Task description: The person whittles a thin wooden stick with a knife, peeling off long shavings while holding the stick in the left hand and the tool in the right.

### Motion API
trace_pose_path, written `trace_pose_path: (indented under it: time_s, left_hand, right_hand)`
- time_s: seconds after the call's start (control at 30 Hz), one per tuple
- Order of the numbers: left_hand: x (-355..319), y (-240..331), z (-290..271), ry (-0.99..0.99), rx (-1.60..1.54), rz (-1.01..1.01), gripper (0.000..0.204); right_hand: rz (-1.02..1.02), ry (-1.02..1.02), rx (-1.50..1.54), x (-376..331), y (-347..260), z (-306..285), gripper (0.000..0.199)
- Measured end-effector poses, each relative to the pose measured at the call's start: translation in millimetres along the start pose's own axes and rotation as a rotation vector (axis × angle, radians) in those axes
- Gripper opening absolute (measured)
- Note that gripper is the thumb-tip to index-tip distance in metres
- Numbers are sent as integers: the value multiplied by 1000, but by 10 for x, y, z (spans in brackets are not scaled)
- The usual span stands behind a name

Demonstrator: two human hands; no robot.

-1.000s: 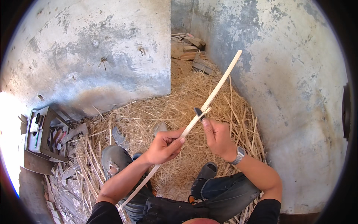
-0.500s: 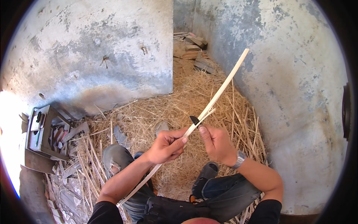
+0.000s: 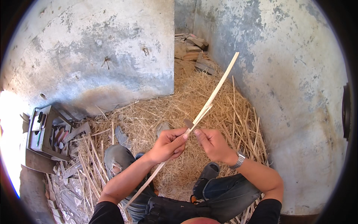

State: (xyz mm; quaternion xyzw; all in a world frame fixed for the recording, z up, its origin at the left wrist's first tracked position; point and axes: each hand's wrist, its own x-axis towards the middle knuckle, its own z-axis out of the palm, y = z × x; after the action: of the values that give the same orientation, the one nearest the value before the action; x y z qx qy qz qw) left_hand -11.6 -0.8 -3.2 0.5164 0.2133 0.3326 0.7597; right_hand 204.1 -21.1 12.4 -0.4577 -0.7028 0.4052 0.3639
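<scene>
Head camera, looking down. Pinches a long pale strip (image 3: 220, 86) between thumb and fingertips of the left hand (image 3: 169, 143), fingers clamped tight on it at about mid-length. Curls the right hand (image 3: 213, 143) closed just beside, knuckles nearly touching the left, apparently round a knife handle hidden in the fist. Shows only the short dark knife blade (image 3: 188, 123), set into the strip just above the left thumb.

Compared with a second ago: has drawn the blade further down the strip toward the left hand, has brought the two hands closer together, and has lowered the strip's far tip slightly. Leaves a thin sliver (image 3: 204, 113) peeling away above the blade. Suggests, as a judgement, a split running on along the length with plenty of strip left below, where it passes under the left forearm toward the lap.

Further out, wears a metal watch (image 3: 238, 160) on the right wrist. Sits over straw (image 3: 149, 115) strewn with loose cut strips, a dark sandal (image 3: 207, 174) by the right knee, an open tool tray (image 3: 44, 130) well off to the left, stacked wood scraps (image 3: 194, 48) in the far corner between stained walls.

Count: two hands, one strip in hand, one blade, one sliver, one watch, one sandal, one tray; loose strips too many to count.
</scene>
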Motion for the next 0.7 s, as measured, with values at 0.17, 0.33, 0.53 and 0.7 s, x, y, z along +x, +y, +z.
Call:
trace_pose_path:
  time_s: [0.17, 0.33, 0.53, 0.7]
  left_hand:
    - [-33, 63, 63, 43, 34, -16, 47]
    - [-86, 97, 145, 24, 112, -35, 50]
    - [-89, -38, 103, 35, -36, -17, 47]
    - [-115, -59, -15, -16, -83, -63, 43]
  right_hand:
    - [298, -69, 442, 98, -106, -188, 45]
    - [-67, 297, -37, 235, 59, -352, 47]
    - [-89, 291, -13, 196, 149, -333, 50]
    - [364, -125, 741, 115, 22, -499, 51]
